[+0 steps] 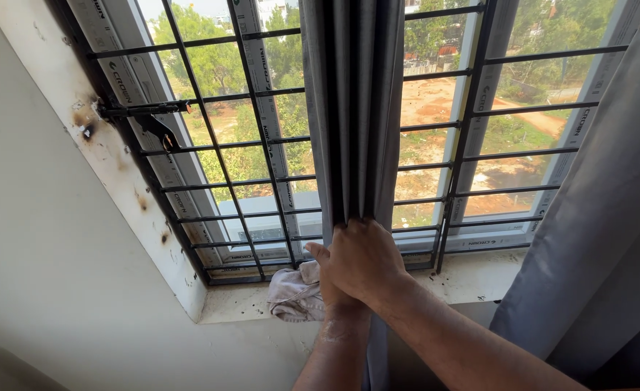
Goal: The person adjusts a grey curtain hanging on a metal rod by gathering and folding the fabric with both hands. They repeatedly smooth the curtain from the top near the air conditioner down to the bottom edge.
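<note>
Both hands, my right hand [363,257] over my left hand [328,284], clamp the bunched grey curtain [352,108] at lower centre; a crumpled cloth [294,293] lies just left on the sill [472,279].

Grille [218,156] blocked any reach outside; only narrow gaps between its bars. Bunched curtain [352,108] hung mid-grille, splitting access. Cloth [294,293] lay on sill [472,279] below grille; sill right of curtain open. Second curtain [595,217] closed off far right.
</note>
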